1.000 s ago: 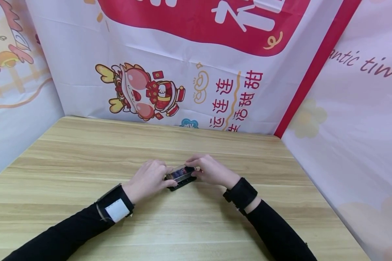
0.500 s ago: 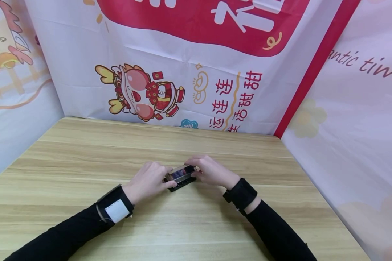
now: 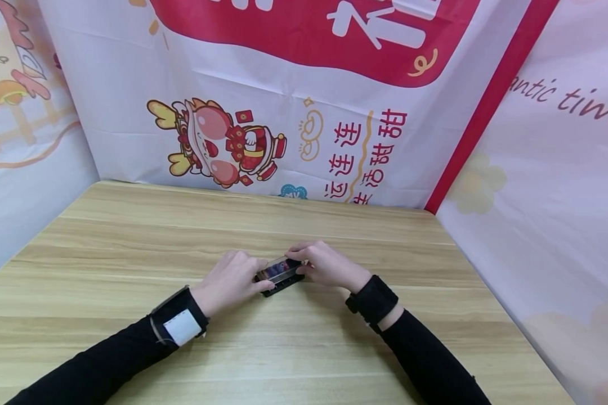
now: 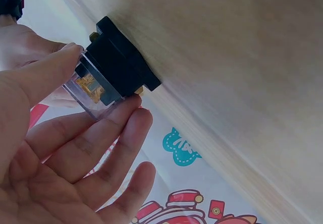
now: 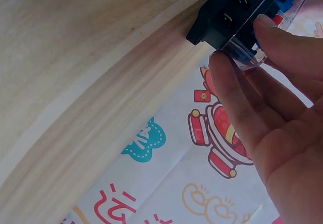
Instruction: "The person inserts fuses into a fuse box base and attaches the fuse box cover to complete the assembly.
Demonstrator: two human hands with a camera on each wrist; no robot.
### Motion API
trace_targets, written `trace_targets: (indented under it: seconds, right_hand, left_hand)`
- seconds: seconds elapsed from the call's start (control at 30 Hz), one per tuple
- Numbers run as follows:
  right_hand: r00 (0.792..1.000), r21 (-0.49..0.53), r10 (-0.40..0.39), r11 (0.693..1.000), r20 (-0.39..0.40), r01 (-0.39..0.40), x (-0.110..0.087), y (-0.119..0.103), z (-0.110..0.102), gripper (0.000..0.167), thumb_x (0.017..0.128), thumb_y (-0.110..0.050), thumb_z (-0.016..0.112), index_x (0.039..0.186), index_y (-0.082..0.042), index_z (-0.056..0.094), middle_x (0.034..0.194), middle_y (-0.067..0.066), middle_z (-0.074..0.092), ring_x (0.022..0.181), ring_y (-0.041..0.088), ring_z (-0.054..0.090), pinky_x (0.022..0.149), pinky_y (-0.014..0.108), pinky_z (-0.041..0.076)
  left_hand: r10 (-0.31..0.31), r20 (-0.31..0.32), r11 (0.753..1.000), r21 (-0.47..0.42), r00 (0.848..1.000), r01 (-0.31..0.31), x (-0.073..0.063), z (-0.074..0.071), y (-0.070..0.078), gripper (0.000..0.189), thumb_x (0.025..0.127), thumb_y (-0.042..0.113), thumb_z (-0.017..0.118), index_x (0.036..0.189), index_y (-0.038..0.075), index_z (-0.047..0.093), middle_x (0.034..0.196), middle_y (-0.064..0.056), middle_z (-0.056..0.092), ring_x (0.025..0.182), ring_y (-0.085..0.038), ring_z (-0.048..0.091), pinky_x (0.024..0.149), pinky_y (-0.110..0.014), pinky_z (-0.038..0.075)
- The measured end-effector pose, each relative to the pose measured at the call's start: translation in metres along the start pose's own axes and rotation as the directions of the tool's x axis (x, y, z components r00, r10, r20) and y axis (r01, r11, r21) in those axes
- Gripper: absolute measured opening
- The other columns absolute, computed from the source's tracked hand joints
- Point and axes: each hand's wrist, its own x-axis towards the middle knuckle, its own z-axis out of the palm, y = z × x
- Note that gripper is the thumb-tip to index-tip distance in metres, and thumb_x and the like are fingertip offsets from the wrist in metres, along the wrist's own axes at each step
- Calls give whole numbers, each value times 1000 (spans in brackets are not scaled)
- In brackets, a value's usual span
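A small fuse box is held between both hands near the middle of the table. Its black base faces the tabletop, under a clear cover. Brass-coloured metal shows through the cover in the left wrist view; blue and red pieces show in the right wrist view. Metal spade terminals line the side of the base. My left hand pinches the left end between thumb and fingertips. My right hand pinches the cover's right end with thumb and index finger. Fingers hide parts of both ends.
The wood-grain table spreads around the hands. At its back edge hangs a white and red printed cloth, and another printed cloth hangs at the right. Black wrist straps sit on both forearms.
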Motion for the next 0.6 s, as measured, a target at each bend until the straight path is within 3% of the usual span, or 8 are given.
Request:
trace_targets:
  seconds: [0.6]
  right_hand:
    - [1000,15,8,1000,-9,-7,-1,0,1,41,83,9,73,123,3,65,121,16,64,112,27,61,91,32,48]
  left_hand:
    - [-35,21,999,-35,999,36,0,-1,-1,23,85,33,78,87,12,68,58,10,46,46,-3,37,45,-24,30]
